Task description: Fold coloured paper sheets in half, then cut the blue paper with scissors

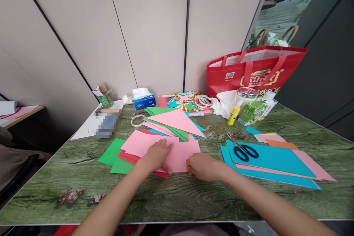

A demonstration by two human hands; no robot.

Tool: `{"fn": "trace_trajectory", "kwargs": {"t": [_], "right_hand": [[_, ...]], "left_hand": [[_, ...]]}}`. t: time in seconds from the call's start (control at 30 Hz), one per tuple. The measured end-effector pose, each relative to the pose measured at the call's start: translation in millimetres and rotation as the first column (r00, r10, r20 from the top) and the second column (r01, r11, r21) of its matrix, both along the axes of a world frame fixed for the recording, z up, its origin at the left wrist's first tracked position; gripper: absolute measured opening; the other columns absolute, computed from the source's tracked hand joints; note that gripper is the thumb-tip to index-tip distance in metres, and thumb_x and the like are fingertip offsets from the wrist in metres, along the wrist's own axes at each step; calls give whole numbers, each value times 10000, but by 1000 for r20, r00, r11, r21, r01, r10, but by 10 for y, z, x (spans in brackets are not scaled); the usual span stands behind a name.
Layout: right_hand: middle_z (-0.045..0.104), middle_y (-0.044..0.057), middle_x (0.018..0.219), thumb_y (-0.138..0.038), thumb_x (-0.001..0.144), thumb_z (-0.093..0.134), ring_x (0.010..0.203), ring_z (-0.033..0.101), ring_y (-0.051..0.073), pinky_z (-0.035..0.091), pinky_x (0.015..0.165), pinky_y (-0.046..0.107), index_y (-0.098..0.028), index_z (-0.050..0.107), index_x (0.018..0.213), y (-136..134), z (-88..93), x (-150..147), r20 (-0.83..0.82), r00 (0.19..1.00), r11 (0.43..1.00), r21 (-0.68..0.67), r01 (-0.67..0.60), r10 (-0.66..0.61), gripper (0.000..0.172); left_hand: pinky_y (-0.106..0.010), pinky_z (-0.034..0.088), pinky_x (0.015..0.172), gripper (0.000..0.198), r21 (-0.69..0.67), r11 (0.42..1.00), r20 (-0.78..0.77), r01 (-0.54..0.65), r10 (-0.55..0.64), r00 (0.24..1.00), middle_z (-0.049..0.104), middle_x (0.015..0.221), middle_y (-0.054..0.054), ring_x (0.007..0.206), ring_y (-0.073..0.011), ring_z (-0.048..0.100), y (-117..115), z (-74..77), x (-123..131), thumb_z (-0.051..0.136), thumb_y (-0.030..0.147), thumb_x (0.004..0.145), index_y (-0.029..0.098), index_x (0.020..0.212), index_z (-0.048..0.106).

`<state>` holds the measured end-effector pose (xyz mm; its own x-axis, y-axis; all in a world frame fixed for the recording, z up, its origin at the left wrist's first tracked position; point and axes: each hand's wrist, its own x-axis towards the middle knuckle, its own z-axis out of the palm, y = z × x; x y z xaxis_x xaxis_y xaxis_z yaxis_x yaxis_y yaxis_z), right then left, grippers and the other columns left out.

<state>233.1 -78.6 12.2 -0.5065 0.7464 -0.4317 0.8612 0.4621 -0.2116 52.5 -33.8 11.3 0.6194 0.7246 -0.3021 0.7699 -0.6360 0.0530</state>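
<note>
Nearest: left hand point(156, 155) flat, fingers together, pressing pink paper sheet point(184, 151) atop red and green sheets point(121, 162), mid-table; right hand point(203, 166) curled at its near edge, grip unclear. Judged light, thin, crease-prone; take by edges.

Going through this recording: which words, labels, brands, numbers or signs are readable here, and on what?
No text here can be read with certainty.
Red bag: a QR code and a yellow-green logo, lettering too blurred to read.
Tissue box: label too small to read.
Green carton: print too small to read.
Green pack: print too blurred to read.
</note>
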Motion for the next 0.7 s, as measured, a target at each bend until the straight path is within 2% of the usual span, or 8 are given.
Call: {"fn": "trace_trajectory", "kwargs": {"t": [0.27,0.43,0.57,0.7], "right_hand": [[696,151,880,-166,771,450,811,649,271,406,584,282,-140,700,879,-31,51,242,142,989,998,-27,53,-49,274],[685,196,891,-237,823,398,806,652,295,430,601,322,-95,692,893,-44,43,267,176,981,997,21,75,-77,333],[684,190,899,-256,832,390,820,650,294,434,614,325,-101,685,901,-29,39,271,176,982,997,15,72,-73,340],[685,178,900,-263,839,385,829,646,295,427,624,328,-114,676,913,-21,39,285,174,982,998,7,68,-68,335]], "left_hand": [[-369,355,883,965,-5,999,-47,-41,41,998,490,1138,-201,1060,-323,452,-35,46,53,744,488,536,88,1325,359],[-373,352,870,997,19,1000,5,-23,23,1000,489,1083,-180,1009,-312,449,-21,-61,1,695,579,540,89,1337,349],[-387,350,844,961,35,999,26,15,-16,1000,471,1048,-140,978,-306,435,30,-155,-138,613,659,570,190,1358,326],[-410,331,853,1005,1,1000,-7,-11,11,1000,431,1082,-124,1006,-321,405,61,-132,-310,615,694,515,280,1369,285]]}}
